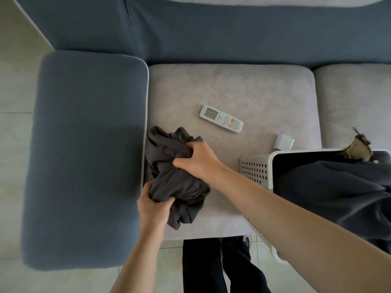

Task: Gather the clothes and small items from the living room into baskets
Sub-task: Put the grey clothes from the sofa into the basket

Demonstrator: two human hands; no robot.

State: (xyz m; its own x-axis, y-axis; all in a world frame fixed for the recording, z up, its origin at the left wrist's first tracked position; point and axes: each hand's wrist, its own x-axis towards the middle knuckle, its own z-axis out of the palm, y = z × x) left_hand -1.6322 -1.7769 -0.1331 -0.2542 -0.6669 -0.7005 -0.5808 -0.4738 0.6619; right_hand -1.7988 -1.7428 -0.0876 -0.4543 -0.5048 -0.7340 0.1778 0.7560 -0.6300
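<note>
Both hands are bunching up a dark grey garment (pixel 175 178) at the left edge of the sofa seat cushion (pixel 243 89), against the blue armrest (pixel 84 155). The left hand (pixel 153 210) has its grip curled into the near folds; the right hand (pixel 195 158) clutches the upper bunch. The step in hand looks like gathering this garment. Next, it likely needs lifting across into the white perforated basket (pixel 256 170) at the cushion's right front corner, already holding dark cloth. A white remote (pixel 221 121) and a small white charger (pixel 283 141) lie farther back.
</note>
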